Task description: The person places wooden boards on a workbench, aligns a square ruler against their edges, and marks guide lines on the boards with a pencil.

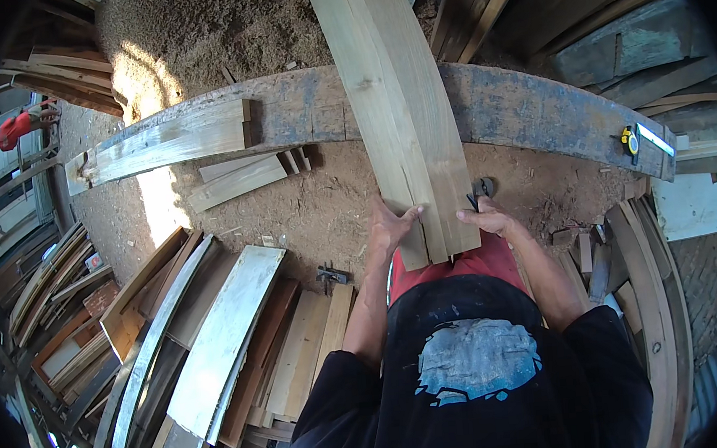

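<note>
Across the long weathered beam (pixel 534 105) two pale wooden planks (pixel 400 111) are laid side by side, near ends sticking out toward the person over the sawdust-covered ground (pixel 307 211). They look stiff and fairly heavy, rough-sawn so not slippery, and a split can be seen near the end, so they're probably best taken at the outer edges close to the end, pretty much where they're held now. The left hand (pixel 391 228) is pressed against the left plank's edge, thumb on top, fingers wrapped under. The right hand (pixel 486 214) is laid on the right plank's edge, fingers curled over it; how tight that hold is can't really be told. Both forearms are reached forward from the body, elbows bent. A yellow tape measure (pixel 630 142) is parked on the beam's right end, and offcut boards (pixel 216 336) are piled at left.
</note>
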